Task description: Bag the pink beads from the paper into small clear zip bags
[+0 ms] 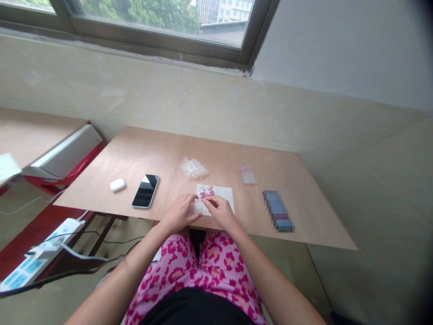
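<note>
My left hand (182,211) is closed around a small clear plastic bag (198,207), near the front edge of the table. Beside it, my right hand (218,208) has its thumb and fingers pinched together at the bag's upper edge. Whatever is between those fingertips is too small to name. Under and behind both hands lies a white sheet of paper (225,194). Several small pinkish-red pieces (207,192) are gathered on its far left part, just beyond my fingertips.
On the wooden table (162,144) lie a pile of clear bags (193,169), another flat bag (248,175), a black-screened phone (146,191), a white case (117,185) and a pixelated phone-shaped object (278,211). A power strip (42,257) with cables sits lower left.
</note>
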A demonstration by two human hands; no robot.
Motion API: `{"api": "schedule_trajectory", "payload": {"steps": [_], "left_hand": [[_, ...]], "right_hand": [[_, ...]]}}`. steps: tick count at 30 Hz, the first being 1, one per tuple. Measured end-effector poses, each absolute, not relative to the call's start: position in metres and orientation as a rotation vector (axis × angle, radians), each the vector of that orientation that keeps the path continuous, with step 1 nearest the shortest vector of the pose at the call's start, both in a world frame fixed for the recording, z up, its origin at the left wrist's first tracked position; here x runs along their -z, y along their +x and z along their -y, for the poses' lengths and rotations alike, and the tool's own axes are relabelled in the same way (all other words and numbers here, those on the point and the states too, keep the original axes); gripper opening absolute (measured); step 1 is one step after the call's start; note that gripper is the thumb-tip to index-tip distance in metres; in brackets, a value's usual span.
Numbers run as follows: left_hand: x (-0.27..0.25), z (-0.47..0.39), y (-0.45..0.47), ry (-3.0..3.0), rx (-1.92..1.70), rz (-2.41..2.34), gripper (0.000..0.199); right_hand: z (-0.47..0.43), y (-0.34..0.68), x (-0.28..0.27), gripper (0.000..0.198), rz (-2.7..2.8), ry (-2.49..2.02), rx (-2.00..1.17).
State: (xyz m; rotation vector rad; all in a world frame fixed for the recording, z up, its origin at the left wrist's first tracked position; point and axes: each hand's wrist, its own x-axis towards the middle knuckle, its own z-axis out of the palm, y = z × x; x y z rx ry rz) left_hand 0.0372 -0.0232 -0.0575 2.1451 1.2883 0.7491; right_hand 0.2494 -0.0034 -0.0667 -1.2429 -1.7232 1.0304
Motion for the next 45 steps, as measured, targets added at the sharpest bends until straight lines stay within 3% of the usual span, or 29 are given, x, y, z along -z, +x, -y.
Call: {"api": "schedule_trajectory", "payload": {"steps": [7, 16, 21, 39, 45], "left_hand": [[0.052, 0.021, 0.035, 1.950, -0.785, -1.310, 0.048], [0.036, 0.016, 0.034, 1.485, -0.919, -1.210, 0.036], [0.038, 0.015, 0.032, 1.355, -0.895, -1.268, 0.043], [0.054, 0.022, 0.033, 1.940, -0.806, -1.324, 0.051], [0.053, 0.024, 0.038, 2.040, -0.730, -1.332, 0.044]], "right_hand": [[-0.011, 0.281, 0.086, 0.018, 1.928, -1.437, -0.679], [-0.004, 0.273, 0.087, 0.020, 2.205, -1.388, -0.582], [-0.004, 0.275, 0.087, 0.014, 2.208, -1.378, -0.576], [-0.003, 0.270, 0.087, 0.008, 2.157, -1.458, -0.575], [-0.009, 0.272, 0.089, 0.008, 1.930, -1.410, -0.753]]}}
